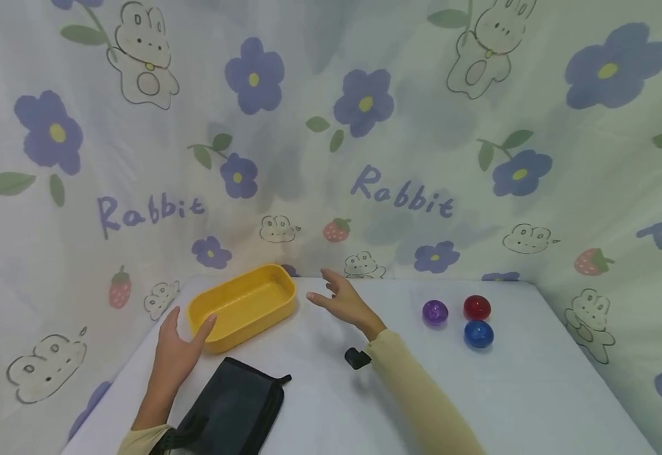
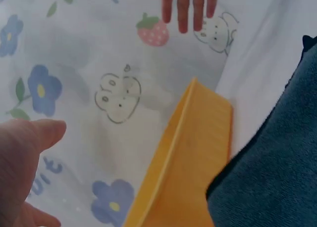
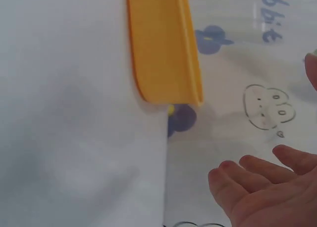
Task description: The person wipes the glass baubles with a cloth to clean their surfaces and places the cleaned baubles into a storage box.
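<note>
A yellow rectangular tub point(image 1: 240, 328) sits at the back left of the white table, its inside bare. My left hand point(image 1: 179, 351) hovers by its near left end, thumb and fingers spread apart, holding nothing. Off the tub's right end is my right hand point(image 1: 342, 303), fingers loosely bent and a gap between it and the rim. In the left wrist view the tub's side point(image 2: 183, 172) shows between my left thumb side and a dark cloth-like surface. The right wrist view has the tub's end point(image 3: 163, 53) above my right hand point(image 3: 267, 187), apart from it.
A dark zipped case point(image 1: 231, 404) lies at the front left, partly under my left forearm. Purple point(image 1: 435, 313), red point(image 1: 477, 308) and blue point(image 1: 479, 333) shiny balls lie together on the right. A printed curtain point(image 1: 308, 158) stands behind the table point(image 1: 331, 404).
</note>
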Demonstrator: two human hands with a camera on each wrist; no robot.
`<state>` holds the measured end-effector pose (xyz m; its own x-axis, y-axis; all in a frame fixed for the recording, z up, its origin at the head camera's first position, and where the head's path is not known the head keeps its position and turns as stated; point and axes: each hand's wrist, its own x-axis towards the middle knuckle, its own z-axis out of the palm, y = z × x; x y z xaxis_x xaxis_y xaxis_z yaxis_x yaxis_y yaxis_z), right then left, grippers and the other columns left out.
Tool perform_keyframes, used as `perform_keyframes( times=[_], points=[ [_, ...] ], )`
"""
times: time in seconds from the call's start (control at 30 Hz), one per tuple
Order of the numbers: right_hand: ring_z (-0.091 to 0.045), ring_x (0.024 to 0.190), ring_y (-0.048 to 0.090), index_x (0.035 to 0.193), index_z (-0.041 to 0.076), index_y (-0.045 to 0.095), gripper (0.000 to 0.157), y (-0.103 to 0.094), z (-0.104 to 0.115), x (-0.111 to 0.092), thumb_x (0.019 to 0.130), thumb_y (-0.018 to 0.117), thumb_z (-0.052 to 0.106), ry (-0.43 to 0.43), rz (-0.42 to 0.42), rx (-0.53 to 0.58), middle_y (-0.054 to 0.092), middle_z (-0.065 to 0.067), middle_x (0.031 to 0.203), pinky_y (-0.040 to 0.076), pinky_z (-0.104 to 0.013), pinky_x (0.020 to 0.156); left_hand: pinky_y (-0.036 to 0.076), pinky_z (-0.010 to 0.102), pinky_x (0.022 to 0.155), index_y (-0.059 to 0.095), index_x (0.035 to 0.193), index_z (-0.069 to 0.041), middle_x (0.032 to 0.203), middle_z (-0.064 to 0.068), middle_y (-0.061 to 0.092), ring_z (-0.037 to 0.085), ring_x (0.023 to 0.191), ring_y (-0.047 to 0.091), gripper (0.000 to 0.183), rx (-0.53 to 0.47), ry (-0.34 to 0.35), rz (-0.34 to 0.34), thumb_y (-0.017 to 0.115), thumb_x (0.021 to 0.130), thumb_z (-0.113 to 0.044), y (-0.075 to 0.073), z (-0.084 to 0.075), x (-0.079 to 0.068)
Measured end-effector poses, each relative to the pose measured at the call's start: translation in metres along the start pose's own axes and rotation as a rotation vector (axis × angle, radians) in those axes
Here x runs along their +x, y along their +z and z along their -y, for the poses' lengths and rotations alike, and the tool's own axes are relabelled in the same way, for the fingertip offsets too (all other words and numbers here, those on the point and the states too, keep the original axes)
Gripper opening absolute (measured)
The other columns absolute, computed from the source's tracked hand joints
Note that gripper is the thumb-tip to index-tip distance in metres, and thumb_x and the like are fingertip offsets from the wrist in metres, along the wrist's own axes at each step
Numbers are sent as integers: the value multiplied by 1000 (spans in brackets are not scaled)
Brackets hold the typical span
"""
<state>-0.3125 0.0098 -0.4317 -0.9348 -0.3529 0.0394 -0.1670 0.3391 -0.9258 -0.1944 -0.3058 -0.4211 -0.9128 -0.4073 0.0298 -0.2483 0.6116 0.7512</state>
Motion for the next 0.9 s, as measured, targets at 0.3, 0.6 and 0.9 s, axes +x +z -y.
perform_keyframes(
  times=[0.3, 0.6, 0.9],
  points=[
    [-35, 152, 41, 161, 13, 36, 82, 31, -15, 13, 94, 72, 43, 99, -10, 53, 37, -13, 167, 41, -52, 119, 16, 72, 121, -12, 162, 3, 168, 35, -7, 58, 154, 6, 115, -65, -100, 71, 55, 96, -63, 13, 26, 11],
    [-35, 153, 38, 161, 11, 36, 78, 47, -26, 20, 95, 70, 36, 122, 3, 93, 34, -15, 168, 38, -51, 121, 16, 70, 123, -14, 161, 4, 168, 36, -3, 56, 155, 6, 119, -119, -113, 177, 56, 95, -65, 23, 33, 14],
    [-36, 156, 32, 164, 11, 27, 91, 57, -21, 26, 92, 75, 40, 108, 81, 157, 31, -16, 169, 32, -54, 124, 22, 63, 125, 6, 162, -1, 163, 28, 26, 46, 153, 26, 109, -195, -39, 183, 71, 92, -53, 30, 35, 15]
  ],
)
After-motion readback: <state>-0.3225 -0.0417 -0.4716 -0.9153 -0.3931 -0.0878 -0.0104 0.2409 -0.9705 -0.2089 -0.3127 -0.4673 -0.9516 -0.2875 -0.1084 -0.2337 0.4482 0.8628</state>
